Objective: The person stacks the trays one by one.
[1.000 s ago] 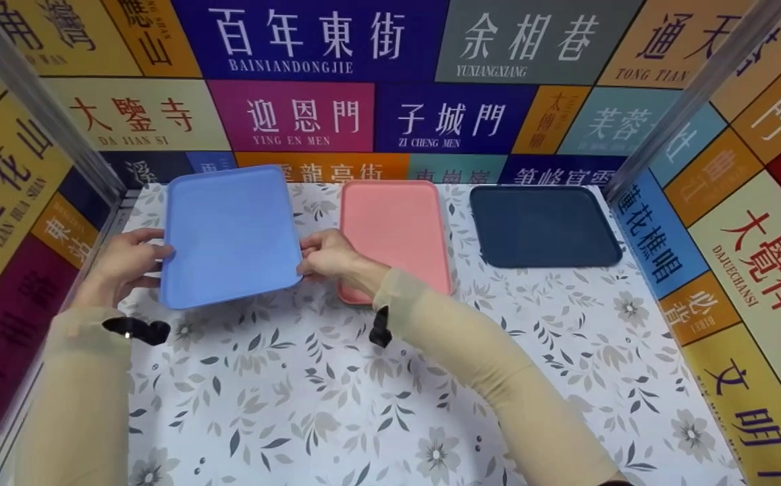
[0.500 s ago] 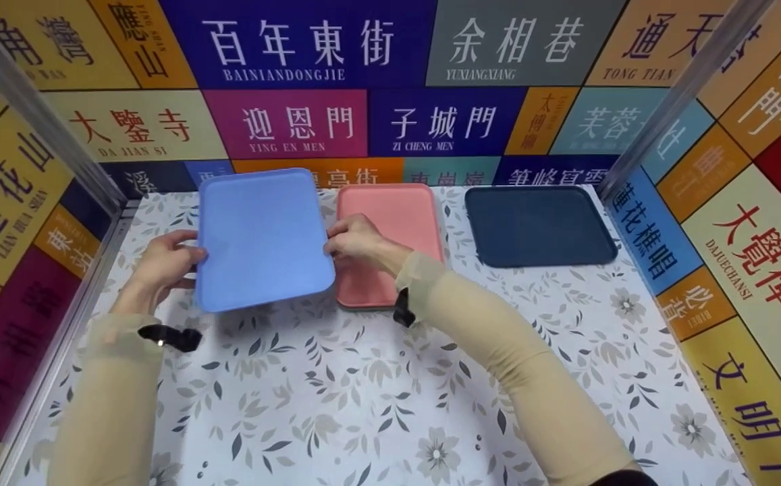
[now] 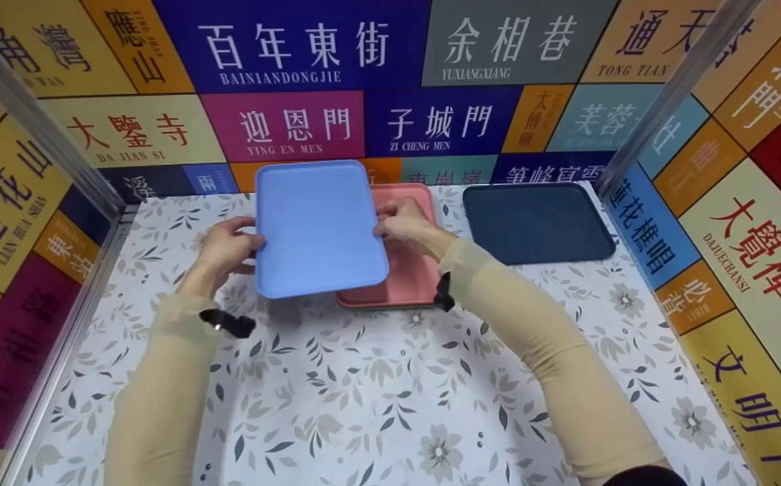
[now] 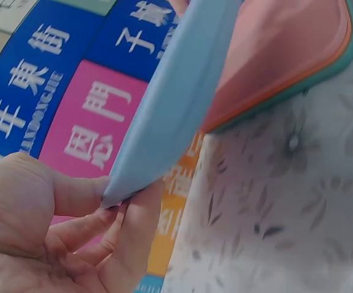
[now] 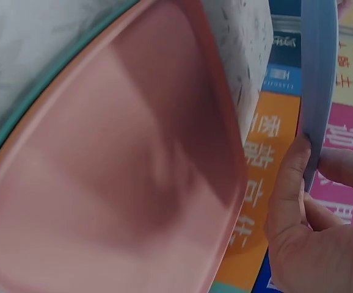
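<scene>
A blue rectangular tray (image 3: 316,229) is held up off the table between both hands, overlapping the left part of a pink tray (image 3: 407,270) in the head view. My left hand (image 3: 226,248) pinches its left edge, thumb on one face and fingers on the other, as the left wrist view shows. At the right edge, my right hand (image 3: 407,221) pinches the rim between thumb and fingers. Below, the pink tray (image 5: 115,159) lies on top of a green-edged tray (image 4: 341,67), its shaded surface apart from the blue one.
A dark navy tray (image 3: 539,223) lies at the back right of the table. The table (image 3: 349,391) has a white floral cover. Printed wall panels (image 3: 282,128) with large characters enclose the back and sides, with metal posts at the corners.
Both hands have carried the blue tray rightward, from left of the pink tray to partly over it. The pink and navy trays stay in place.
</scene>
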The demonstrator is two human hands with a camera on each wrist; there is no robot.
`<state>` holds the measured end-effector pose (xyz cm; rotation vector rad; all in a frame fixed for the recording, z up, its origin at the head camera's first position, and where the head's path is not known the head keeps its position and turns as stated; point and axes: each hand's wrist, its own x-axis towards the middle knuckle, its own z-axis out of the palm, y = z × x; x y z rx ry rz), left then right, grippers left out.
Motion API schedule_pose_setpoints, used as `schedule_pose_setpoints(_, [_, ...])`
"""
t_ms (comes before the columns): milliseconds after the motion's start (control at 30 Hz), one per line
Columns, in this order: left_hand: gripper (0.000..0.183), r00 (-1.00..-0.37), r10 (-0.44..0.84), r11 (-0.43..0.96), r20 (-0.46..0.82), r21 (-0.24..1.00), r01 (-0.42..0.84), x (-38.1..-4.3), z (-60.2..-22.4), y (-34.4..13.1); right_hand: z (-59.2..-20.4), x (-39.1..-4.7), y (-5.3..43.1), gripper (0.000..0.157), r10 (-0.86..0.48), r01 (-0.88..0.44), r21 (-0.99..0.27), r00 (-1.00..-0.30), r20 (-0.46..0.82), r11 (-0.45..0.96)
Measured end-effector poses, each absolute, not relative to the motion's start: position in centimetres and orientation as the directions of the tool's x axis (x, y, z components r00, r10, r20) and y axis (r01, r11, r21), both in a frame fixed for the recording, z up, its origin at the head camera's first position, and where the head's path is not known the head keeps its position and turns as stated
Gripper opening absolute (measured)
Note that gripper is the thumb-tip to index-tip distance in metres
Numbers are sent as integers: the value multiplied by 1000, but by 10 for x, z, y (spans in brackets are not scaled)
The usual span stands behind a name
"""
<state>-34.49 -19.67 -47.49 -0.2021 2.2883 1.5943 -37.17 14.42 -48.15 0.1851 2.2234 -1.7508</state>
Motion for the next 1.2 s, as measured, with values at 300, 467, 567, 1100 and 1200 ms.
schedule_pose_setpoints(300, [63, -931, 92, 392, -353, 873, -292, -357, -481, -147, -488, -370, 196, 55, -80, 290, -907, -941, -328, 304])
schedule_pose_setpoints(467, [63, -932, 55, 462, -357, 837, -293, -363, -485, -118, -499, -365, 218, 57, -67, 275, -904, -948, -312, 326])
schedule_pose_setpoints(567, [62, -932, 39, 484, -361, 823, -299, -365, -488, -105, -508, -363, 228, 62, -64, 280, -902, -946, -317, 330])
schedule_pose_setpoints(1100, [55, -958, -55, 611, -281, 749, -255, -370, -521, -67, -524, -359, 255, 71, 9, 376, -868, -919, -395, 323])
schedule_pose_setpoints(1200, [51, -965, -80, 678, -251, 696, -237, -374, -531, -62, -527, -359, 258, 73, 24, 384, -855, -915, -402, 349])
